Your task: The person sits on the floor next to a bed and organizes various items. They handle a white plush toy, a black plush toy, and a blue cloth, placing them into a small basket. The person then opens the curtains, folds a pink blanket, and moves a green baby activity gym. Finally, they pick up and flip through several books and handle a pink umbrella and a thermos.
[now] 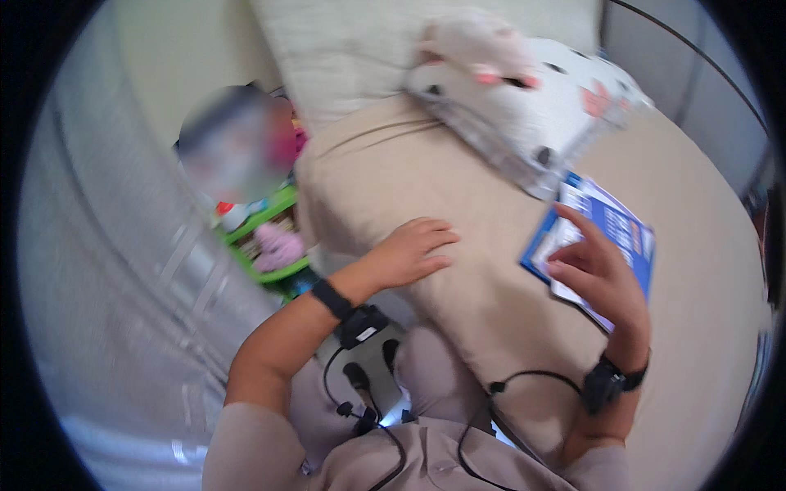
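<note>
My left hand (pixel 410 253) is held palm down at the near edge of the beige bed sheet (pixel 479 258), its fingers slightly spread and nothing in them. Whether it rests on the sheet or hovers over it, I cannot tell. On the bed to the right lies a small pile of blue-and-white booklets (pixel 621 236) bearing print. Over that pile is my right hand (pixel 608 282), thumb and index finger apart and the other fingers curled. It covers part of the booklets, and contact with them is unclear.
A white spotted pillow (pixel 522 116) with a grey border lies farther up the bed, a pale plush toy (pixel 479 46) on it. Left of the bed stands a green shelf (pixel 270 276) holding a pink soft item (pixel 277 247). Black cables (pixel 534 372) run from both wrist devices.
</note>
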Demonstrator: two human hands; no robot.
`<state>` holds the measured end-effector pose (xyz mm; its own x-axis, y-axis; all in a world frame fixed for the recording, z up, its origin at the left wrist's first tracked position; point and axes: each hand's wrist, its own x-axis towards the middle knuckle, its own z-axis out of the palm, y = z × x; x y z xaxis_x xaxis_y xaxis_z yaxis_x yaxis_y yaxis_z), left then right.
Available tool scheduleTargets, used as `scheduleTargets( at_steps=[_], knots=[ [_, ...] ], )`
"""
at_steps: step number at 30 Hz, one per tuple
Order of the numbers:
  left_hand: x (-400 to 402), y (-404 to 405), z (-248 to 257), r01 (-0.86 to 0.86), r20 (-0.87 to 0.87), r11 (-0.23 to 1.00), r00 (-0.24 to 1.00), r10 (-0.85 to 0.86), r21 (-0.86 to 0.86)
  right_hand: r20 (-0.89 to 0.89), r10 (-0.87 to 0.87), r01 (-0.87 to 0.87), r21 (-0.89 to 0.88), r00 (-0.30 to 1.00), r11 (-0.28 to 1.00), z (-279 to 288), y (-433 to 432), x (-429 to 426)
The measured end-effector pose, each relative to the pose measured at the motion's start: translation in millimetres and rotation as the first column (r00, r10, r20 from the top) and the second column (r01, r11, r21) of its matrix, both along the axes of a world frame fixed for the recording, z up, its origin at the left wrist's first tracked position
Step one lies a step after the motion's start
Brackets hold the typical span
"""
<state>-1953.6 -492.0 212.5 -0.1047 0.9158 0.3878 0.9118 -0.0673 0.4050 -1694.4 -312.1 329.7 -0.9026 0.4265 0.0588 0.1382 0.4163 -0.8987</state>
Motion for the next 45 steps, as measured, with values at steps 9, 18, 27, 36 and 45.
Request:
scheduleTargets(
  at_steps=[9,18,27,36,45],
  knots=[
    [-22,-31,-38,-0.092,-0.061,0.979,0.993,0.104,0.184,-0.521,0.289,-0.428,-0.167,0.803,0.888,68,-76,-150],
    [-60,-90,-30,-0.143,0.351,0.978,0.933,0.081,0.155,-0.801,0.264,-0.836,-0.462,0.537,0.297,64,-179,-329],
    [-85,-89,-35,-0.276,0.57,0.954,0.805,0.163,0.118,-0.191,0.016,-0.176,-0.867,0.981,0.466,-100,-74,-356],
    [-99,-64,-17,-0.397,0.673,0.906,0.631,0.386,-0.147,-0.325,0.001,-0.31,-0.899,0.946,0.308,-118,-69,-344],
    [-108,-65,-16,-0.283,0.705,0.943,0.633,0.319,-0.173,-0.3,-0.052,-0.268,-0.906,0.952,0.327,-109,-72,-332]
  ],
)
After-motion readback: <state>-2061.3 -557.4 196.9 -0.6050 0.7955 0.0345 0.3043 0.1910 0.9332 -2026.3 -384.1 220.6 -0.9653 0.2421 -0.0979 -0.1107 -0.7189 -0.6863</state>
